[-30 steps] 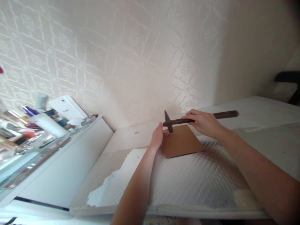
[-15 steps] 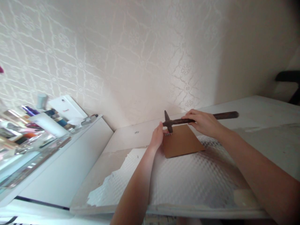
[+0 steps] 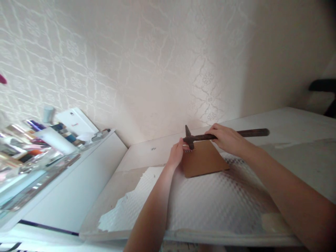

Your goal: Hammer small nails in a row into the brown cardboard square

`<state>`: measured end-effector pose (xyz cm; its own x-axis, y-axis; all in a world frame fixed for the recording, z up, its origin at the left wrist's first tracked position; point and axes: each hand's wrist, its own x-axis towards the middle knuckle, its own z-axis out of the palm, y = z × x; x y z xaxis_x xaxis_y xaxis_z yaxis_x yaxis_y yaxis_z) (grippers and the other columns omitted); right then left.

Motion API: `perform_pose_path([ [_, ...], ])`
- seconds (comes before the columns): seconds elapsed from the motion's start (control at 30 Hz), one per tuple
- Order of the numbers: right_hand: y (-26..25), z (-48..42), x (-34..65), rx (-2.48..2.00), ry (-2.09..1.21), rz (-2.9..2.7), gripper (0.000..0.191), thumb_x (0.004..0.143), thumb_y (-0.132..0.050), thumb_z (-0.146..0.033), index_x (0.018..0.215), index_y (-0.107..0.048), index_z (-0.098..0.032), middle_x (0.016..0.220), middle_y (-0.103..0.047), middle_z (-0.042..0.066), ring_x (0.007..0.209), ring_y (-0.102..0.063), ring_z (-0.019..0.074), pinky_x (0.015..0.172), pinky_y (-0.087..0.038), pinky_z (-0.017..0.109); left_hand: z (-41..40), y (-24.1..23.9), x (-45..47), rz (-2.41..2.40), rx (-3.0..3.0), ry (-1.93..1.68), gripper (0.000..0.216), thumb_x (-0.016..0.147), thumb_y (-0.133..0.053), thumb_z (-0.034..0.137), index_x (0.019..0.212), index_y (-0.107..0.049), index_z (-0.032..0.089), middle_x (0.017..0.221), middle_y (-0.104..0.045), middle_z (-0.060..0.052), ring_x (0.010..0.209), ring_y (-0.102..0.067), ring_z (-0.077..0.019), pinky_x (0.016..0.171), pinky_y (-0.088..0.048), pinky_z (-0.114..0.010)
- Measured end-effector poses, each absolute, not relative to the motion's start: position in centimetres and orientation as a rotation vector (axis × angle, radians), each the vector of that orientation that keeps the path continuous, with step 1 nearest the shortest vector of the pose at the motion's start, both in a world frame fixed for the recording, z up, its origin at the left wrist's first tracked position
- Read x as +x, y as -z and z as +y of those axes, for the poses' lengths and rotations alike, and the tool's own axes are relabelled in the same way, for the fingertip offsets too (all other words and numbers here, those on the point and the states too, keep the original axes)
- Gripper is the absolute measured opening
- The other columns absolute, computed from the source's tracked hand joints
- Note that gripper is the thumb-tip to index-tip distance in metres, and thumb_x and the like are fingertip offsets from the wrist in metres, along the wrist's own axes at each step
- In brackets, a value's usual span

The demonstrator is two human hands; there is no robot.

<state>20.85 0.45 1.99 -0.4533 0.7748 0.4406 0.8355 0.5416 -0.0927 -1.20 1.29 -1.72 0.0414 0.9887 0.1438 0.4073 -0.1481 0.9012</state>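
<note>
My right hand [image 3: 224, 138] is closed around the dark wooden handle of a hammer [image 3: 252, 133], held level with its head to the left. The hammer head is above the far left corner of a flat brown square sheet [image 3: 206, 161], whose material I cannot tell. My left hand [image 3: 177, 153] is closed at that corner, thumb up, right beside the hammer head. Between its fingers and the sheet is a short row of small light marks or prongs, too blurred to name. Whatever the left fingers grip is mostly hidden.
Under the sheet lies a torn, quilted white covering [image 3: 210, 206] on a worn white tabletop [image 3: 267, 122]. A white cabinet [image 3: 78, 185] to the left carries crowded bottles, tubes and a white box [image 3: 77, 122]. Patterned wallpaper [image 3: 157, 70] rises behind; something black [image 3: 321, 85] is at far right.
The hammer and my right hand have shifted very slightly down and to the right. My left hand and the brown sheet stay practically where they were.
</note>
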Motion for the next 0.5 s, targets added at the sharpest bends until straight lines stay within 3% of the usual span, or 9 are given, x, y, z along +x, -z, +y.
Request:
perform_pose_path([
  [0.23,-1.5,-0.2,21.3,-1.593,0.215,-2.516,0.030,0.091,-0.036,-0.024,0.118,-0.048,-0.018,0.099,-0.063,0.012,0.079,-0.063,0.0246,0.061,-0.041,0.032,0.9,1.3,-1.2,1.452,1.667,-1.039,0.067,0.090,-0.020,0.056,0.094,-0.068,0.010,0.076,-0.072,-0.010,0.087,-0.066,-0.0237,0.091,-0.041,-0.037],
  [0.5,-1.7,-1.4,22.4,-1.441,0.091,-2.476,0.025,0.089,-0.041,-0.029,0.112,-0.050,-0.024,0.097,-0.066,0.005,0.082,-0.063,0.0221,0.060,-0.038,0.028,0.8,1.4,-1.2,1.421,1.653,-1.061,0.065,0.090,-0.022,0.056,0.093,-0.068,0.010,0.075,-0.072,-0.010,0.087,-0.066,-0.0234,0.092,-0.040,-0.037],
])
